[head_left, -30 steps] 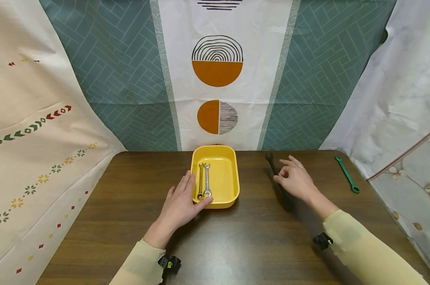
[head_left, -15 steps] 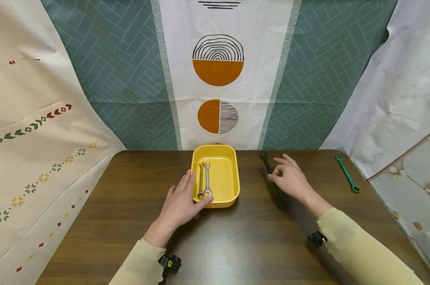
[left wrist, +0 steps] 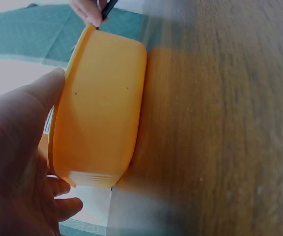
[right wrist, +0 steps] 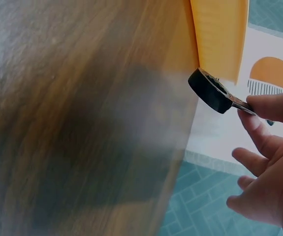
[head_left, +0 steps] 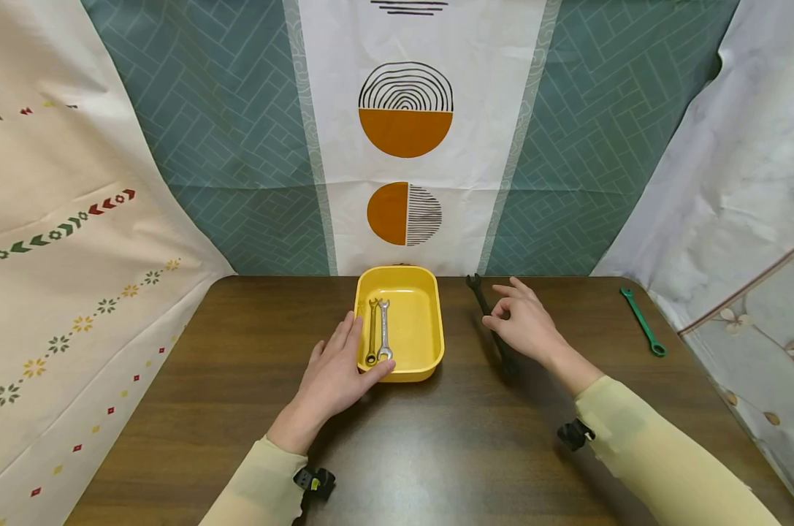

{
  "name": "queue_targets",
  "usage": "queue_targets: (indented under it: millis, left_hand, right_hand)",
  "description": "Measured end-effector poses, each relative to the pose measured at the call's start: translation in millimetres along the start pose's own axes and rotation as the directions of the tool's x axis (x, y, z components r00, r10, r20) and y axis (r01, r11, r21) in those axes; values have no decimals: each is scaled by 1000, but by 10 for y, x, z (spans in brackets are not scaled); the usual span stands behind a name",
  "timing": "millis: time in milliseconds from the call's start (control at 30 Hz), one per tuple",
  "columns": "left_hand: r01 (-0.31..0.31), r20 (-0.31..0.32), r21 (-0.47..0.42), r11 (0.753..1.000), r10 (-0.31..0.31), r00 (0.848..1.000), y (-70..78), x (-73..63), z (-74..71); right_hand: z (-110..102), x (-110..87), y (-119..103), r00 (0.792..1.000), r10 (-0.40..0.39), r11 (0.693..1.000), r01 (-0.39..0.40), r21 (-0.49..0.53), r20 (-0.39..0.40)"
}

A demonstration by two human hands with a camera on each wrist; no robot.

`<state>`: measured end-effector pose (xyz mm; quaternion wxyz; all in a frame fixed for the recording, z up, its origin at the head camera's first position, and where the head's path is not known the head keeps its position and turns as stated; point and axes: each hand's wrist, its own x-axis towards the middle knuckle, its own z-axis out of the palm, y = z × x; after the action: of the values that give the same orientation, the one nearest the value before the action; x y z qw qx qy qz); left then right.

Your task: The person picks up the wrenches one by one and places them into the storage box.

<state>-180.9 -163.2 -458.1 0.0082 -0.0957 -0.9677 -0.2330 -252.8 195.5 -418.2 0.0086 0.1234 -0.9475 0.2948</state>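
Observation:
A black combination wrench [head_left: 479, 294] is pinched between thumb and index finger of my right hand [head_left: 527, 326], the other fingers spread. It is held tilted above the table, right of the yellow tray [head_left: 418, 332]. Its ring end [right wrist: 200, 92] points toward the camera in the right wrist view. My left hand [head_left: 334, 376] rests against the tray's near left corner, fingers extended along the left side and thumb across the front rim. Inside the tray, at its left, a gold wrench [head_left: 372, 332] and a silver wrench [head_left: 385, 329] lie side by side.
A green wrench [head_left: 643, 321] lies near the right edge of the brown wooden table [head_left: 423, 453]. Patterned cloth [head_left: 239, 146] hangs behind the table and along both sides.
My right hand has moved left toward the tray, carrying the black wrench with it. The left hand and the tray have stayed in place.

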Motion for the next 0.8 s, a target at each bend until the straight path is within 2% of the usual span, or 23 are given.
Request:
queue_targets:
  millis: [800]
  left_hand:
    - [-1, 1, 4, 1000, 1, 1000, -8, 8, 3]
  right_hand:
    - [28, 165, -266, 1000, -17, 996, 16, 83, 4]
